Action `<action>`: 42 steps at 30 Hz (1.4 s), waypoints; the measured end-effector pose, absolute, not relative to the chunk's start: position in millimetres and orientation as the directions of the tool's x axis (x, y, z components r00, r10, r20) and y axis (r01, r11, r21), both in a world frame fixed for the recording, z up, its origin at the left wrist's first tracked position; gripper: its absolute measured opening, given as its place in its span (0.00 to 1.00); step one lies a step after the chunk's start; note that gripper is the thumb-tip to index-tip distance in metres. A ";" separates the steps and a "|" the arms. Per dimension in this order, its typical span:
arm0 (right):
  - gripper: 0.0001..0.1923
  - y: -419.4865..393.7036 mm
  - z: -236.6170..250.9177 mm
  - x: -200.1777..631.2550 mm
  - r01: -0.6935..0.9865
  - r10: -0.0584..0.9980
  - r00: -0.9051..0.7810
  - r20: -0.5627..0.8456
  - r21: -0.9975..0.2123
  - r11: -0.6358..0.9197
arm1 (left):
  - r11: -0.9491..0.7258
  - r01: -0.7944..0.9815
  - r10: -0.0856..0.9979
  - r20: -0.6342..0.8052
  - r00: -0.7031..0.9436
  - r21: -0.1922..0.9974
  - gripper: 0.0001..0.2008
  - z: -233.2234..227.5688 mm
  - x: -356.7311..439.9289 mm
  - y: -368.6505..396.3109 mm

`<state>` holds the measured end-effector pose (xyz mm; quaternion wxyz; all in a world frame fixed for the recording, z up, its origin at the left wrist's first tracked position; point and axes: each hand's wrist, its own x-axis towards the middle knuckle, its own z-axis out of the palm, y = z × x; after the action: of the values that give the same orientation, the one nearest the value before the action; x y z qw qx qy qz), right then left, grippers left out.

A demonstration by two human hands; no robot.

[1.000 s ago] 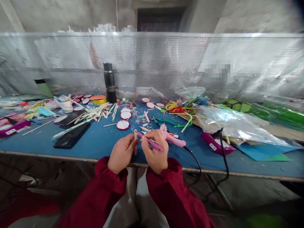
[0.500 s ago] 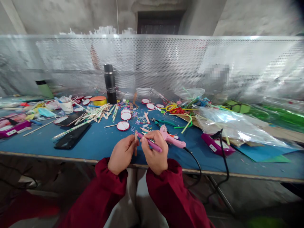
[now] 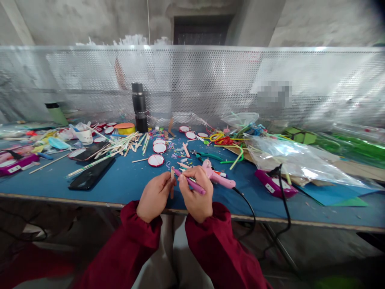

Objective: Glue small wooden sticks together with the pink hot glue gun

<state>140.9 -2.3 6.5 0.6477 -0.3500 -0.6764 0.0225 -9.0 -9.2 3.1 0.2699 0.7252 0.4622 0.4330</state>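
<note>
My left hand grips a small wooden stick, held upright above the front edge of the blue table. My right hand holds a purple pen like a pencil, its tip touching the top of the stick. Both hands are close together, in dark red sleeves. A pink glue gun lies just behind my right hand, its black cord running off the table edge.
A black phone lies to the left, beside a heap of wooden sticks. Round red-rimmed discs, a black flask, a white cup, purple glue guns and clear plastic bags crowd the table. A perforated metal screen stands behind.
None of note: both hands stay together on the stick and pen, only the view has shifted slightly.
</note>
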 end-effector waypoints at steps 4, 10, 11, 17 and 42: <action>0.06 -1.2 4.7 141.2 0.445 0.518 0.106 0.849 -0.507 0.738 | -0.424 0.433 0.906 0.374 0.200 0.795 0.20 2.0 -9.3 -9.1; 0.07 -2.5 4.0 141.9 0.459 0.528 0.114 0.842 -0.516 0.723 | -0.418 0.434 0.908 0.370 0.195 0.798 0.20 1.5 -10.1 -8.7; 0.07 -2.8 4.2 142.0 0.463 0.528 0.111 0.842 -0.513 0.722 | -0.419 0.434 0.908 0.371 0.195 0.797 0.20 1.6 -10.2 -8.8; 0.07 -2.2 4.4 141.4 0.459 0.497 0.111 0.860 -0.488 0.742 | -0.419 0.437 0.908 0.369 0.200 0.796 0.19 1.1 -9.8 -8.2; 0.07 -2.2 4.2 142.1 0.450 0.477 0.103 0.873 -0.469 0.760 | -0.422 0.431 0.907 0.371 0.202 0.798 0.20 -0.2 -10.0 -8.5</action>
<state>142.1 -2.2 4.2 0.6572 -0.3461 -0.6695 0.0103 -10.0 -8.5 -0.2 0.2757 0.7245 0.4614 0.4316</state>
